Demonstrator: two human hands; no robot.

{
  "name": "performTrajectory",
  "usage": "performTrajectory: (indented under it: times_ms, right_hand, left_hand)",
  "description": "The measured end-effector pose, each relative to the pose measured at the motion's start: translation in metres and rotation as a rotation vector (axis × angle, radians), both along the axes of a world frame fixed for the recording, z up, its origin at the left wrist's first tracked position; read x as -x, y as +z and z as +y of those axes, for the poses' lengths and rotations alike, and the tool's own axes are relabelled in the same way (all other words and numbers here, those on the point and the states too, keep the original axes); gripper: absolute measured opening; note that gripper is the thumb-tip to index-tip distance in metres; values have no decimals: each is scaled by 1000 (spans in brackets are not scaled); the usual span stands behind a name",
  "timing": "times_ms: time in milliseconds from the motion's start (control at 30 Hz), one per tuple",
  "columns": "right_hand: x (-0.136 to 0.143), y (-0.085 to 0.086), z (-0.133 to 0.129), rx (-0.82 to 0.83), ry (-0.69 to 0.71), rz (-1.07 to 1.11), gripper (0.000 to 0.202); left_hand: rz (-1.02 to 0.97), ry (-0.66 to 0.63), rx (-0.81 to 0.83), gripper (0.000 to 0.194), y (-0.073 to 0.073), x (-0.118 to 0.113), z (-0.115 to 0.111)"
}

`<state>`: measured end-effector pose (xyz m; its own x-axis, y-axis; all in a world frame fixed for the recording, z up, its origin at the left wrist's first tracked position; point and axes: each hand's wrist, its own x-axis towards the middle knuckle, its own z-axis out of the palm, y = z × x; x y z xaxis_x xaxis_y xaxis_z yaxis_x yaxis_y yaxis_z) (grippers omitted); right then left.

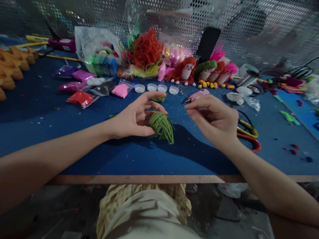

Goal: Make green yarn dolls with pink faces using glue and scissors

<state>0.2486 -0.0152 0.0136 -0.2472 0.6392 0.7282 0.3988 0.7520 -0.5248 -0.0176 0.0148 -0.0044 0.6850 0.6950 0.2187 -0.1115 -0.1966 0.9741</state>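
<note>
at far left an orange ridged tray (15, 68) lies on the blue surface (87, 162). next come small packets, among them a red packet (81, 98) and, to its right, a pink packet (121, 90).

the left hand (133, 118) reaches in over the surface, half open and curved, its thumb and fingertips lightly about a green yarn bundle (161, 125). the bundle sits at the left hand's fingertips, between the two hands, its loose strands fanning to the right and drooping. another green piece (159, 99) lies just beyond the fingers. behind them stand small clear cups (140, 88) in a row and a heap of orange-red yarn (149, 48).

further right, near the back, a red-haired doll (186, 71) sits beside other dolls; a pink tool (198, 95) with a pointed tip lies nearer the hands. the right hand (215, 121) hangs apart from the bundle, thumb and forefinger drawn close as for a pinch; whether a thin strand is between them i cannot tell.

the step in hand looks like steadying and arranging the strands. the next move would seem to call for a gentle left grip that keeps the bundle together, with fine fingertip work from the right.
</note>
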Motion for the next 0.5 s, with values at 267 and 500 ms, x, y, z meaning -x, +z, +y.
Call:
performTrajectory:
  times_ms: [267, 500]
  right_hand:
    - [10, 2, -18, -307, 129, -237, 21]
    - [11, -2, -17, -376, 171, -313, 21]
  left_hand:
    - [-4, -123, 32, 90, -5, 0, -2]
    - [-21, -132, 43, 89, -4, -1, -2]
